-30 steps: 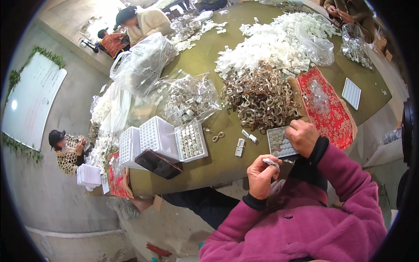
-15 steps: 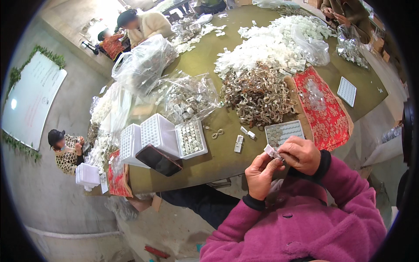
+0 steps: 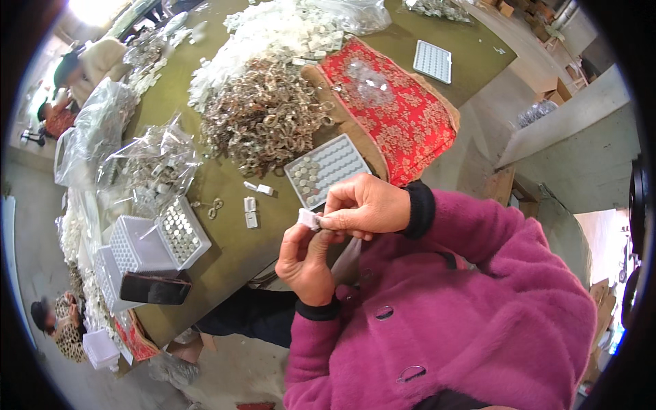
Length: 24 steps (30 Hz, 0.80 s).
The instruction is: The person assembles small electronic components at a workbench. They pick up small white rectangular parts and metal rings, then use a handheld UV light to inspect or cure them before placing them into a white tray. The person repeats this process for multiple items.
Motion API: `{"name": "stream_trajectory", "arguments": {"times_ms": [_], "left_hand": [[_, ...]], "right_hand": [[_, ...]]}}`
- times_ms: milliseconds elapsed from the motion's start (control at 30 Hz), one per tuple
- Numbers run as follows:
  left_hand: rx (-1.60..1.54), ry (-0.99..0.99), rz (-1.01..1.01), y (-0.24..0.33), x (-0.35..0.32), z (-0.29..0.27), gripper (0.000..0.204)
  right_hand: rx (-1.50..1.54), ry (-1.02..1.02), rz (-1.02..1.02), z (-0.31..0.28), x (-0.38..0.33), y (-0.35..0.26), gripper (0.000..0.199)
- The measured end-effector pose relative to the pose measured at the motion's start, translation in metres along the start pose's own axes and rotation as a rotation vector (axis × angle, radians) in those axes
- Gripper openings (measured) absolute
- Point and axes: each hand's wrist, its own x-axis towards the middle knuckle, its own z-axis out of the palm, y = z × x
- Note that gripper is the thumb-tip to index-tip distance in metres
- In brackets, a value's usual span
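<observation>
My left hand pinches a small white plastic piece between thumb and fingers. My right hand is closed against it from the right, its thumb and fingertips meeting the left hand's. Whatever the right fingertips grip is too small to make out. Just beyond the hands lies a pale tray with rows of hollows, its left part filled with round metallic discs. To its left on the green table lie a few small white plastic pieces and a small looped brownish piece.
Beyond the tray rise a heap of brown and silvery looped pieces and white plastic pieces. A red patterned cloth lies right. Left are a phone, stacked trays and clear bags. Other people sit at the far left.
The view has turned to the right, so the table's things sit farther left in the picture. Both hands stay together at the white plastic piece.
</observation>
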Motion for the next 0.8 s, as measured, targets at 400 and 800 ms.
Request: {"name": "stream_trajectory", "arguments": {"times_ms": [400,800], "left_hand": [[-0.185,0.007,-0.251,-0.002,0.005,-0.005,0.030],[-0.069,-0.070,-0.273,0.003,0.010,-0.010,0.030]], "right_hand": [[-0.615,0.310,-0.724,0.002,0.003,0.013,0.017],[-0.906,0.334,-1.057,-0.004,0.011,0.029,0.024]]}}
